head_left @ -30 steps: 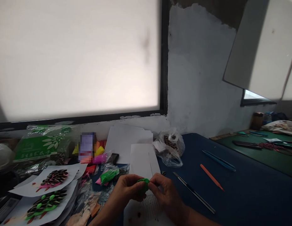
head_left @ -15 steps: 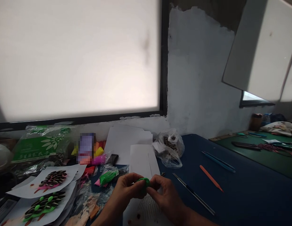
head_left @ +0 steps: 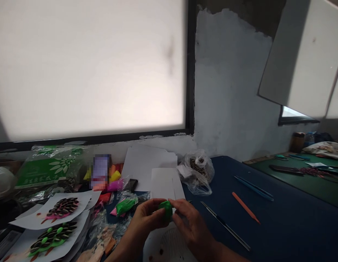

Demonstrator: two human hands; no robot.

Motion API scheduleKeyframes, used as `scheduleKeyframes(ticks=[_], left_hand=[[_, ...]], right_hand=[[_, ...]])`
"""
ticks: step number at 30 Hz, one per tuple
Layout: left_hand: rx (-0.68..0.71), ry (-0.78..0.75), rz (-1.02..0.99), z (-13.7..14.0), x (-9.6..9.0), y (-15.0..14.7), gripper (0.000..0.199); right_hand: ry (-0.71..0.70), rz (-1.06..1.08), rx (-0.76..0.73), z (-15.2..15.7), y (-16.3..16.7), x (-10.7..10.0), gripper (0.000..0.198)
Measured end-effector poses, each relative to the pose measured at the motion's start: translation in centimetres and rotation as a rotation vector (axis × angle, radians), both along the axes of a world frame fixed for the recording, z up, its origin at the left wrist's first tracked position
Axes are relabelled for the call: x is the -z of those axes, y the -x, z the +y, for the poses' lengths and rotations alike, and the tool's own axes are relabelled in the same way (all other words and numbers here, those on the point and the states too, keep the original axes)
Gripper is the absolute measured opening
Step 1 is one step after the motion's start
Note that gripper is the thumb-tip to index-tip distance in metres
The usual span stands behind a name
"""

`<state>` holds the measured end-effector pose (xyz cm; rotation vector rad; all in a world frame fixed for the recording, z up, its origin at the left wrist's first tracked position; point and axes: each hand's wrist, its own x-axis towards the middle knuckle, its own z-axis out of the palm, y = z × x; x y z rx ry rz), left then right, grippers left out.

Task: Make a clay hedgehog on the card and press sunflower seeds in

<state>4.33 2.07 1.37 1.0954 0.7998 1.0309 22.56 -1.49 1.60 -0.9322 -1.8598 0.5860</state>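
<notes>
While using both bare hands in the head view, held green clay (head_left: 166, 212) between the thumb and curled fingers of the left hand (head_left: 149, 216), closed round its left side. Had the right hand (head_left: 189, 220) half open at its right edge, thumb and index parted, fingertips close against the clay; could not tell how firmly touching. Held the clay just above a sheet (head_left: 155, 238) marked with fine lines and a few dark spots. Saw farther back plain paper (head_left: 147, 162) and, to its right, a clear bag (head_left: 203, 187) of dark seeds (head_left: 197, 168). Had on the blue table (head_left: 283, 233), right of the hands, a thin silver tool (head_left: 226, 226), an orange tool (head_left: 245, 207) and blue tweezers (head_left: 254, 187), all lying aslant and apart. Saw beyond these a green table (head_left: 299, 183) with dim clutter. To the left, had a green packet (head_left: 126, 206) near the left hand, crumpled wrap (head_left: 99, 240) nearer, and on stacked paper two seed-covered pieces, a pink piece (head_left: 62, 209) above a green piece (head_left: 52, 237). Noticed behind them a large green bag (head_left: 46, 169).
</notes>
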Motion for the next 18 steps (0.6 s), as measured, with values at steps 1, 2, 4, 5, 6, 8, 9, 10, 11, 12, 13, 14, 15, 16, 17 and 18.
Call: scheduleKeyframes(ticks=[1, 2, 4, 5, 6, 8, 9, 10, 11, 12, 13, 14, 15, 16, 17, 18], left_hand=[[0.006, 0.003, -0.008, 0.0, 0.0, -0.1, 0.056], [0.015, 0.007, -0.013, -0.1, 0.0, -0.2, 0.057], [0.032, 0.008, -0.016, -0.2, -0.1, -0.2, 0.055], [0.038, 0.007, -0.014, -0.2, -0.2, -0.2, 0.054], [0.037, 0.006, -0.007, -0.3, -0.3, -0.2, 0.053], [0.024, 0.009, 0.015, -0.3, -0.6, -0.1, 0.052], [0.015, 0.012, 0.028, -0.3, -0.7, -0.1, 0.050], [0.007, 0.015, 0.039, -0.3, -0.7, 0.0, 0.049], [0.003, 0.016, 0.049, -0.3, -0.8, 0.0, 0.047], [0.003, 0.014, 0.056, -0.3, -0.8, 0.0, 0.046], [0.007, 0.009, 0.062, -0.3, -0.8, 0.0, 0.046], [0.011, 0.001, 0.068, -0.4, -0.8, -0.1, 0.046], [0.017, -0.011, 0.070, -0.4, -0.9, -0.2, 0.047], [0.025, -0.025, 0.069, -0.4, -0.9, -0.4, 0.050], [0.034, -0.041, 0.065, -0.5, -1.0, -0.5, 0.053], [0.044, -0.055, 0.058, -0.5, -1.1, -0.7, 0.057]], right_hand=[[-0.010, -0.022, -0.019, 0.0, 0.0, 0.0, 0.033], [-0.022, -0.043, -0.026, -0.1, 0.1, 0.0, 0.033], [-0.048, -0.088, -0.020, 0.0, 0.1, 0.0, 0.035], [-0.060, -0.112, -0.017, 0.0, 0.1, 0.0, 0.035], [-0.068, -0.134, -0.015, 0.1, 0.0, 0.0, 0.036], [-0.076, -0.171, -0.021, 0.1, 0.0, 0.1, 0.037], [-0.075, -0.184, -0.027, 0.2, -0.1, 0.1, 0.037], [-0.074, -0.191, -0.030, 0.2, -0.2, 0.0, 0.038], [-0.065, -0.189, -0.025, 0.2, -0.2, -0.1, 0.039], [-0.044, -0.178, -0.011, 0.1, -0.3, -0.2, 0.040], [-0.006, -0.157, 0.010, 0.1, -0.3, -0.4, 0.042], [0.041, -0.126, 0.030, 0.1, -0.4, -0.8, 0.043], [0.103, -0.091, 0.036, 0.1, -0.4, -1.2, 0.042], [0.157, -0.059, 0.013, 0.2, -0.3, -1.6, 0.039], [0.200, -0.023, -0.031, 0.2, -0.3, -2.0, 0.035], [0.237, 0.020, -0.079, 0.3, -0.2, -2.4, 0.032]])
